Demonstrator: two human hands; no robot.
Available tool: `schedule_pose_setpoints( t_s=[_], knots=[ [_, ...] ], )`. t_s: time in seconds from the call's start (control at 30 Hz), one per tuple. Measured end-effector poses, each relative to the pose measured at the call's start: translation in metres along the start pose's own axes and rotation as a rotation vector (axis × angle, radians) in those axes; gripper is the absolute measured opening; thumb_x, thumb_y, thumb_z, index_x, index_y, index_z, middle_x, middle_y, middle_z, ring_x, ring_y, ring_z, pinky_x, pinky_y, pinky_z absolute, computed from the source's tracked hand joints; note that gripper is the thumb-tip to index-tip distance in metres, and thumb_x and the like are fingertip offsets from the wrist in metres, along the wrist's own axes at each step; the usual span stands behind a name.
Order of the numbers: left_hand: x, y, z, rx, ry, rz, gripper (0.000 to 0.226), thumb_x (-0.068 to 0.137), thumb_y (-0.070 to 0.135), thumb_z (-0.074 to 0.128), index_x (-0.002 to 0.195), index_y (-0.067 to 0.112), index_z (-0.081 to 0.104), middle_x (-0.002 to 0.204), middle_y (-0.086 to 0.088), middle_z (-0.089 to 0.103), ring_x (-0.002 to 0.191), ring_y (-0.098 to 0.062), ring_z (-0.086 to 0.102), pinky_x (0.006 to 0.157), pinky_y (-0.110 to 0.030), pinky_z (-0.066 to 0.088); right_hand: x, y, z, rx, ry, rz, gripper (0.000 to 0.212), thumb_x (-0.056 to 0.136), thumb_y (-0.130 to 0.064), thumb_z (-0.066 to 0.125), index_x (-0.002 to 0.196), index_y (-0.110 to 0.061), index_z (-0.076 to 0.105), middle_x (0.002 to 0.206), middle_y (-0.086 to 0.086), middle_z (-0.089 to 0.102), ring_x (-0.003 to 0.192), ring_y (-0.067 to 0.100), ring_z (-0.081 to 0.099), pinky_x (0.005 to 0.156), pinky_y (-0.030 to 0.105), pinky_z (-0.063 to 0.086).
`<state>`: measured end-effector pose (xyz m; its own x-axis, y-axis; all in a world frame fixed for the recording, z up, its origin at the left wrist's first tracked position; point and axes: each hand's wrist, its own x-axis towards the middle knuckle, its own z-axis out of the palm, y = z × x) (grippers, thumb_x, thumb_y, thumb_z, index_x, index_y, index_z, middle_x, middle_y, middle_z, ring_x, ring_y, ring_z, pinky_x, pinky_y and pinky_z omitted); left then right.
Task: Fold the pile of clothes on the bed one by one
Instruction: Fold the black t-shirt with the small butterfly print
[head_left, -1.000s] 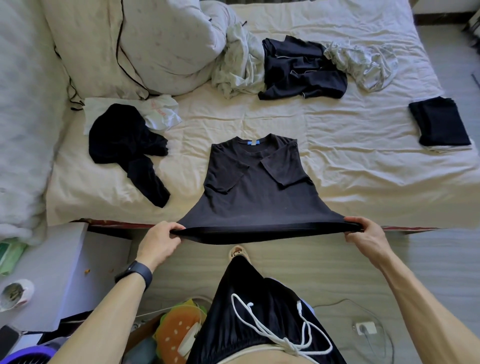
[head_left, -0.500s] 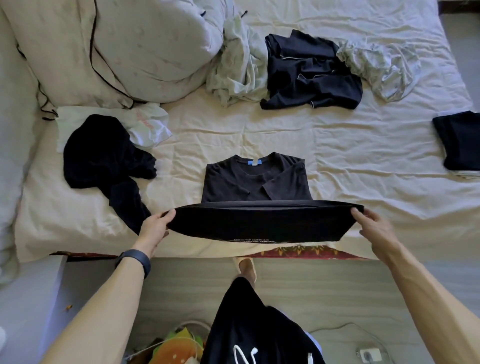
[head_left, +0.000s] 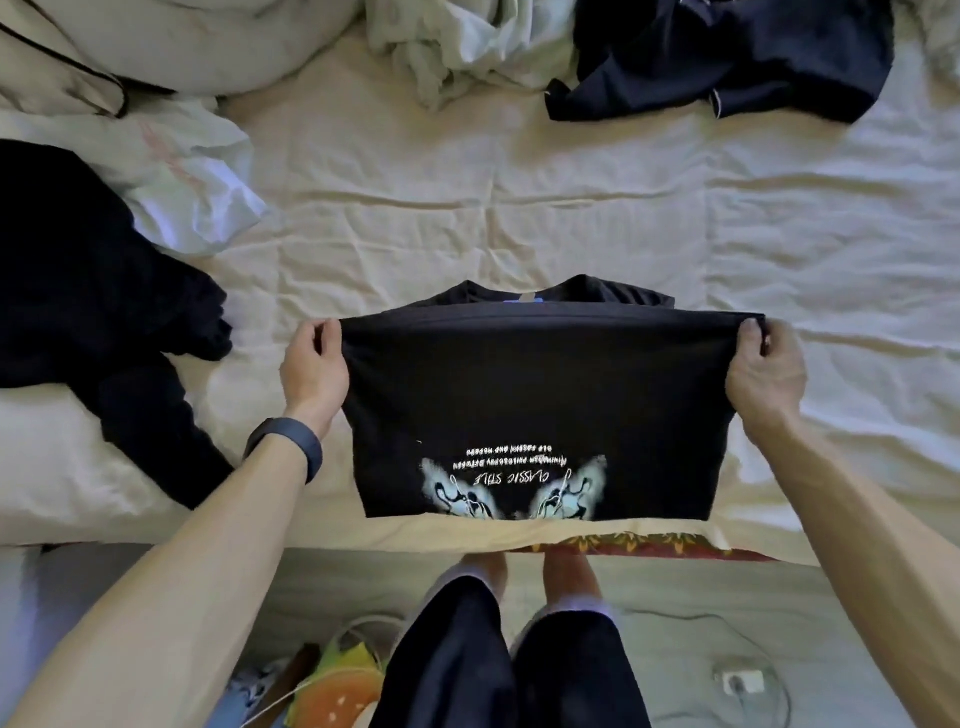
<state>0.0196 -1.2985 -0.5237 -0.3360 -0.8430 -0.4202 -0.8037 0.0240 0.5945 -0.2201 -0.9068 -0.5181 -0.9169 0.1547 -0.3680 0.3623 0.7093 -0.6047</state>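
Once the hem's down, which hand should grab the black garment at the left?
Left, probably: the left hand pinches the shirt close to that black garment; the right hand holds the opposite corner.

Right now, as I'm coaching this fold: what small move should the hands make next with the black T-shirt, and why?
Probably lay the hem down at the collar and let go. The left hand and right hand each pinch a hem corner of the black T-shirt, doubled over itself, with the collar showing just beyond.
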Motion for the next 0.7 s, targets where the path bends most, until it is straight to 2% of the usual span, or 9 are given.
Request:
schedule_pose_setpoints(
  t_s=[0.17,0.23,0.33,0.47,0.57,0.7],
  knots=[
    [0.040,-0.016,0.038,0.119,0.003,-0.007,0.032,0.105,0.040,0.043,0.116,0.016,0.061,0.105,0.006,0.057,0.095,-0.017,0.050,0.083,-0.028,0.037,0.042,0.019,0.038,-0.063,-0.041,0.012,0.032,0.099,-0.053,0.038,0.110,-0.028,0.055,0.087,-0.017,0.052,0.093,0.018,0.052,0.082,0.031,0.036],
    [0.048,-0.016,0.047,0.123,0.015,-0.014,0.033,0.105,0.041,0.042,0.114,0.016,0.060,0.103,0.005,0.058,0.093,-0.018,0.051,0.081,-0.029,0.037,0.052,0.021,0.046,-0.083,-0.057,0.013,0.028,0.099,-0.055,0.036,0.104,-0.031,0.050,0.084,-0.019,0.050,0.091,0.018,0.052,0.082,0.031,0.035],
    [0.053,-0.014,0.056,0.138,0.046,-0.002,0.033,0.105,0.041,0.041,0.115,0.016,0.060,0.102,0.006,0.058,0.092,-0.018,0.051,0.079,-0.026,0.036,0.058,0.024,0.053,-0.108,-0.074,0.019,0.028,0.102,-0.052,0.033,0.105,-0.027,0.046,0.085,-0.012,0.050,0.092,0.023,0.051,0.083,0.034,0.035],
    [0.049,-0.009,0.064,0.079,0.152,0.037,0.026,0.104,0.041,0.040,0.107,0.021,0.058,0.089,0.007,0.059,0.081,-0.016,0.051,0.070,-0.025,0.034,0.049,0.013,0.056,-0.086,-0.003,0.034,0.037,0.108,-0.043,0.030,0.122,-0.014,0.047,0.097,0.002,0.052,0.091,0.024,0.049,0.078,0.029,0.031],
    [0.051,-0.009,0.066,0.098,0.158,0.067,0.026,0.104,0.041,0.040,0.107,0.023,0.057,0.086,0.007,0.059,0.078,-0.017,0.049,0.068,-0.023,0.032,0.045,0.008,0.054,-0.091,0.004,0.007,0.038,0.109,-0.044,0.030,0.127,-0.015,0.047,0.098,0.002,0.053,0.088,0.023,0.048,0.076,0.029,0.031],
    [0.065,-0.011,0.072,0.161,0.176,0.084,0.030,0.105,0.042,0.037,0.110,0.020,0.056,0.086,0.002,0.058,0.079,-0.025,0.050,0.069,-0.030,0.034,0.052,0.004,0.061,-0.058,0.035,-0.038,0.036,0.108,-0.045,0.031,0.123,-0.017,0.049,0.078,-0.010,0.047,0.078,0.020,0.048,0.074,0.033,0.036]
  ],
)
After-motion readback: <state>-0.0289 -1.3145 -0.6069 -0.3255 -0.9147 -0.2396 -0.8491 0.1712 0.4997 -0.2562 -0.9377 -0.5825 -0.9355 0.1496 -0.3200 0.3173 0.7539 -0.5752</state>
